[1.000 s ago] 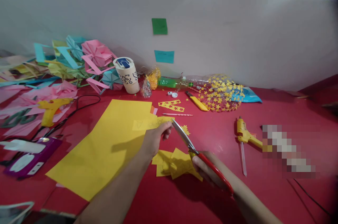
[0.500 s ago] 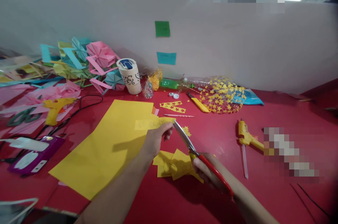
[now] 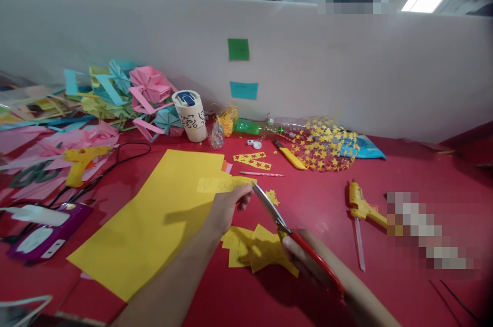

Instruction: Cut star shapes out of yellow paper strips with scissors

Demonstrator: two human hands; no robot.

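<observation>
My left hand [image 3: 229, 209] is closed on a yellow paper strip [image 3: 215, 184] with star outlines drawn on it. The strip reaches left over a large yellow sheet [image 3: 165, 214]. My right hand [image 3: 302, 255] grips red-handled scissors [image 3: 283, 225], whose blade tips meet the strip's right end beside my left fingers. Small yellow cut stars [image 3: 272, 197] lie just right of the blades. Below my hands is a loose pile of yellow paper pieces [image 3: 246, 250].
Folded paper shapes [image 3: 150, 85], a tumbler [image 3: 190, 119] and a green bottle [image 3: 248, 127] stand or lie toward the back. A yellow cutter [image 3: 292, 156] and a bag of stars [image 3: 325, 145] are behind my hands. Glue guns [image 3: 79, 162] flank both sides; the right one [image 3: 358, 203] holds a glue stick.
The view has tilted slightly upward, so the table things appear lower. My hands, the strip and the scissors keep nearly the same arrangement.
</observation>
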